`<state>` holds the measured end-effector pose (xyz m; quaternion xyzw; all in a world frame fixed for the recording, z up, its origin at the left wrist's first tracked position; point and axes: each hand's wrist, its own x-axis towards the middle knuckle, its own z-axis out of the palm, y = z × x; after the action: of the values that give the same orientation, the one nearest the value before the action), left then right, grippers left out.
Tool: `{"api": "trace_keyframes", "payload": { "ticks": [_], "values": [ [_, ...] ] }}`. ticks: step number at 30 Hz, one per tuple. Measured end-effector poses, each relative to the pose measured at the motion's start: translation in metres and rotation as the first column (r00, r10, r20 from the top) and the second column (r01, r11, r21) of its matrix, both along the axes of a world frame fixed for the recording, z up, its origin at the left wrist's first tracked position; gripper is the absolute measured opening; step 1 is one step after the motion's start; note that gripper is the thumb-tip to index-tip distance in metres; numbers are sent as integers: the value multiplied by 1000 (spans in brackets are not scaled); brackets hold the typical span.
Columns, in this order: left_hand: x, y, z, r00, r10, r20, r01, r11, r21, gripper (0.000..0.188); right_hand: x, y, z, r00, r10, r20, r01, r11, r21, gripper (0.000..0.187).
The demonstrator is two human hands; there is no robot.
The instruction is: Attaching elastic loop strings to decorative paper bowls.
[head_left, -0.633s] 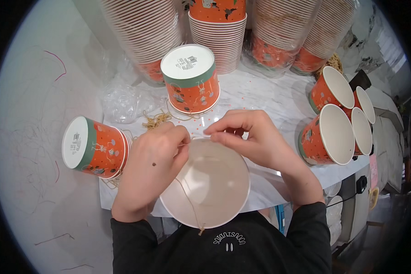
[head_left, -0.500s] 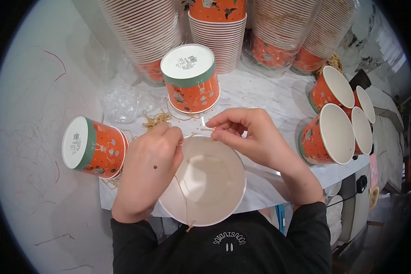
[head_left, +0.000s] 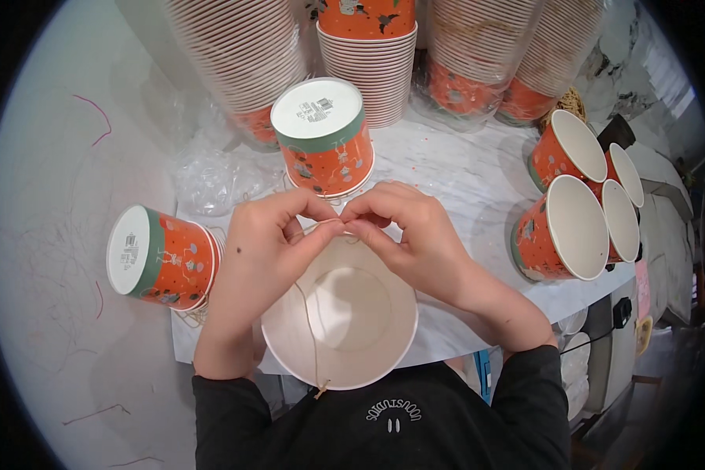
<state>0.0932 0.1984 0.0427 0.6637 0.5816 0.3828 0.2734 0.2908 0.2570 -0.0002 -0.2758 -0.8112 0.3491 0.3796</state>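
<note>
A paper bucket (head_left: 368,313) with a white inside stands in front of my body, its mouth facing up. A thin tan string (head_left: 310,325) crosses its mouth and is knotted at the near rim. At the far rim my left hand (head_left: 270,235) and my right hand (head_left: 411,235) meet, fingertips touching. Both pinch the string there; the exact spot between the fingertips is partly hidden. Just beyond them an orange and green bucket (head_left: 325,153) stands upside down. Left of my left hand another such bucket (head_left: 172,258) lies tipped on its side, with string by its rim.
Tall stacks of nested buckets (head_left: 366,74) line the back of the marble-patterned table (head_left: 454,176), some in clear plastic. Crumpled plastic (head_left: 211,180) lies at the left, beside the wall (head_left: 78,235). Several buckets (head_left: 576,227) with string handles not discernible sit at the right edge.
My hands have come together at the far rim; they were apart before. My left hand moved up and right, my right hand slightly left. The bucket shifted a little left.
</note>
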Motion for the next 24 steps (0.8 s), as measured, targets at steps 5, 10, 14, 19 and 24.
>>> {"api": "trace_keyframes", "payload": {
  "ticks": [5, 10, 14, 19, 24],
  "values": [
    [-17, 15, -17, 973, -73, 221, 105, 985, -140, 15, -1, 1, 0, 999, 22, -29, -21, 1000, 21, 9],
    [-19, 26, -19, 871, -87, 483, 216, 951, -220, 21, -3, 1, -1, 996, 36, -83, -45, 994, -101, 15],
    [-23, 25, -21, 919, -107, 380, 214, 944, -251, 23, 2, 4, 4, 998, 57, -32, -61, 988, -143, 16],
    [-26, 24, -18, 915, -207, 347, 332, 874, -354, 25, 0, 2, 4, 995, 83, -48, -81, 995, 50, 17],
    [-28, 35, -26, 849, -163, 502, 375, 856, -357, 16, 1, -4, 4, 997, 55, 57, -67, 967, 247, 19]
  ]
}}
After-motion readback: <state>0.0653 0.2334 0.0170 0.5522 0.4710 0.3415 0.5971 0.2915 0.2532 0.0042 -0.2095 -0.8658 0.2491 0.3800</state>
